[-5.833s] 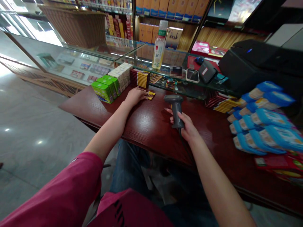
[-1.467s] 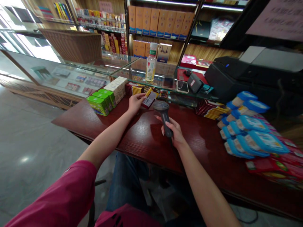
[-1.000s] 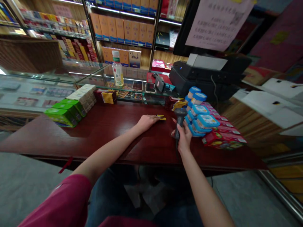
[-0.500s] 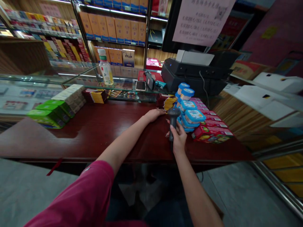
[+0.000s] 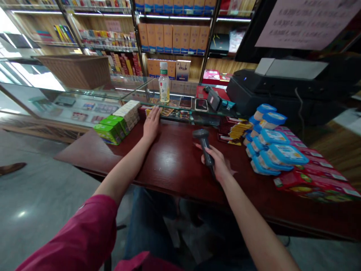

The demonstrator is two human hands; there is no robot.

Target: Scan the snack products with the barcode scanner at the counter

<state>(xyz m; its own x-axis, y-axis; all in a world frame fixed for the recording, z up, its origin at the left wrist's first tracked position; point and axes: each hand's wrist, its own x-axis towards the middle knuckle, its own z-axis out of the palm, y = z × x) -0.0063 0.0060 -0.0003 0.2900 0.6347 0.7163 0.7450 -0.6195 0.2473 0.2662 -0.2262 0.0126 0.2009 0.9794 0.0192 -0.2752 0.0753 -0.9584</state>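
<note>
My right hand [image 5: 219, 162] is wrapped round the handle of a dark grey barcode scanner [image 5: 205, 146], its head tilted up above the wooden counter. At the far edge of the counter, my left hand [image 5: 152, 122] reaches out with stretched fingers. Its fingertips lie over the left pile of dark red and yellow packets [image 5: 143, 112], which they partly hide. A second pile of such packets [image 5: 232, 130] sits to the right of the scanner. Beside that are stacked clear tubs with blue lids [image 5: 272, 146].
Green boxes [image 5: 110, 128] and white cartons [image 5: 129, 113] stand left of my left hand. Red boxes [image 5: 313, 180] line the right side. Behind, a glass case carries a drink bottle [image 5: 164, 84] and a phone [image 5: 201, 105]. A woven basket [image 5: 75, 71] stands farther left.
My left hand has moved from the right pile of packets to the left pile. The scanner in my right hand has shifted left, away from the tubs. The view has turned left.
</note>
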